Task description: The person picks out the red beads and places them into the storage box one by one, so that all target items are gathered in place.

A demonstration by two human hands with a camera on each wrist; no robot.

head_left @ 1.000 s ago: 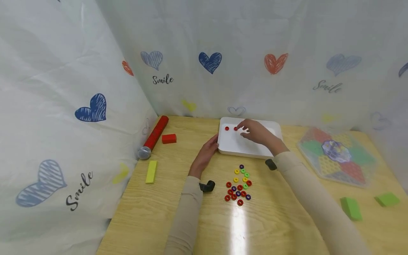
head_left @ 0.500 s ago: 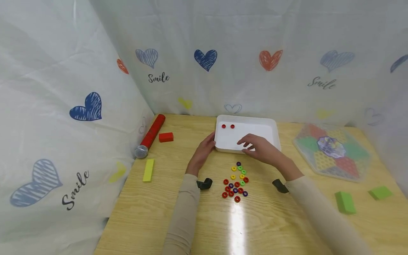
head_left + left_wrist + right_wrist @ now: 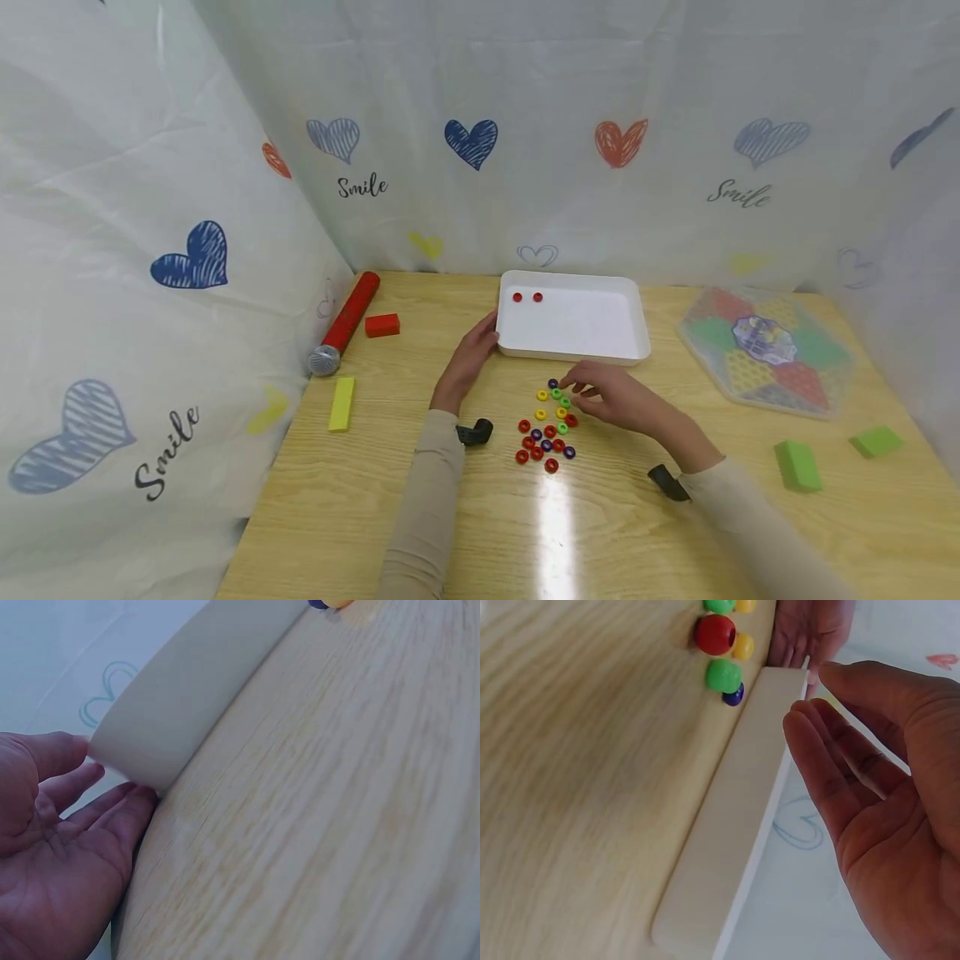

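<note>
A white tray (image 3: 567, 317) lies on the wooden table with two red beads (image 3: 527, 297) near its far left corner. My left hand (image 3: 467, 362) rests at the tray's near left corner. In the left wrist view, its thumb tip is at the rim and its fingertips are low against the outer wall. My right hand (image 3: 615, 400) hovers over the table in front of the tray, thumb and fingers apart with nothing between them. Its fingertips are close to green beads (image 3: 566, 402) at the right side of a loose group of red, yellow, green and purple beads.
At the left lie a red microphone-like tube (image 3: 347, 321), a red block (image 3: 382, 325) and a yellow block (image 3: 341, 404). A hexagonal board box (image 3: 765, 350) and two green blocks (image 3: 798, 465) are on the right. A heart-printed sheet (image 3: 547, 142) hangs behind.
My right hand has moved back from above the tray to the beads in front of it, leaving two red beads in the tray. My left hand stays at the tray corner.
</note>
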